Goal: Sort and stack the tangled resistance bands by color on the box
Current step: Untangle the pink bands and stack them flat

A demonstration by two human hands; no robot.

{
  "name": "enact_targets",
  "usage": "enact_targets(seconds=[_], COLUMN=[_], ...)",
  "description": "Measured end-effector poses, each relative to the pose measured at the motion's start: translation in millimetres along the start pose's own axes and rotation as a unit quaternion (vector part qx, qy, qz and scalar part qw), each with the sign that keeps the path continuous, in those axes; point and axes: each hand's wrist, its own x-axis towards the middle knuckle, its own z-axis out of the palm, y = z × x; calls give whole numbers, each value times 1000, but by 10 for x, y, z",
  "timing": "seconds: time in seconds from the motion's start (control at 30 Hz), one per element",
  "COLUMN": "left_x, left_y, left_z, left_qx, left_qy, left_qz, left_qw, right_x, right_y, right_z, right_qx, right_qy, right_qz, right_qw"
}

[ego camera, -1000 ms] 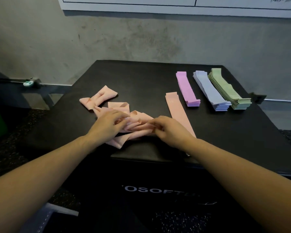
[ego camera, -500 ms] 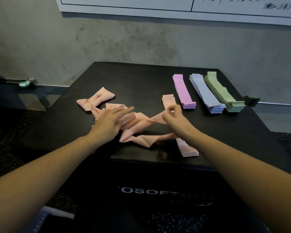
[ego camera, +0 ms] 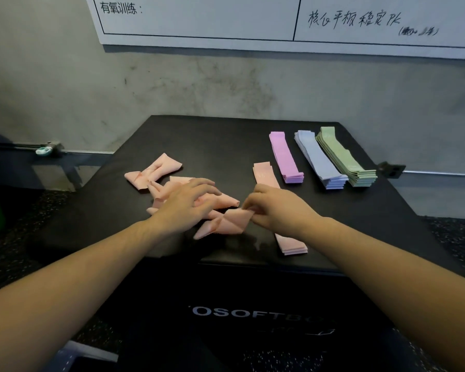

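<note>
At centre left, the left hand (ego camera: 184, 208) presses flat with spread fingers on the pink tangle (ego camera: 167, 183), likely anchoring it. Just right, the right hand (ego camera: 275, 209) pinches one pink band (ego camera: 230, 222) to work it free. Beyond it lies the pink stack (ego camera: 293, 244); purple (ego camera: 285, 157), blue (ego camera: 320, 159) and green (ego camera: 344, 159) stacks line the box's (ego camera: 212, 140) upper right.

Black padded box (ego camera: 226, 146), pale grey lettering on its front face. Tangled soft bands (ego camera: 156, 170): salmon pink throughout. Flat stack of bands (ego camera: 263, 174): same salmon pink. Next stacks rightward: lilac-pink (ego camera: 283, 157), pale blue-lavender (ego camera: 318, 159), sage green (ego camera: 344, 159). White wall board (ego camera: 226, 20), black ruled lines and handwriting. Wall (ego camera: 172, 89): mottled grey.
</note>
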Motion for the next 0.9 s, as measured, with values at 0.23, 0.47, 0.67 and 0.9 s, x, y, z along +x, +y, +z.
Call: enact_targets(seconds=[0.23,0.47,0.67,0.9], left_x=[50,49,-61,-109], left_y=[587,1197,1612,1915], left_z=[-108,-154,-130,-215], left_qx=[-279,-406,-441,-370], left_qy=[-48,-118,-199,-112], left_qz=[-34,-66,-62,-74], left_qw=[959,904,873,919], right_x=[-213,-556,-841,-1065], right_y=[17,3,10,144], right_z=[-306,-657,-903,-1071], right_qx=[254,278,279,290], right_qy=[105,153,163,182], right_qz=[-2,-27,-15,34], right_qw=[961,948,946,939])
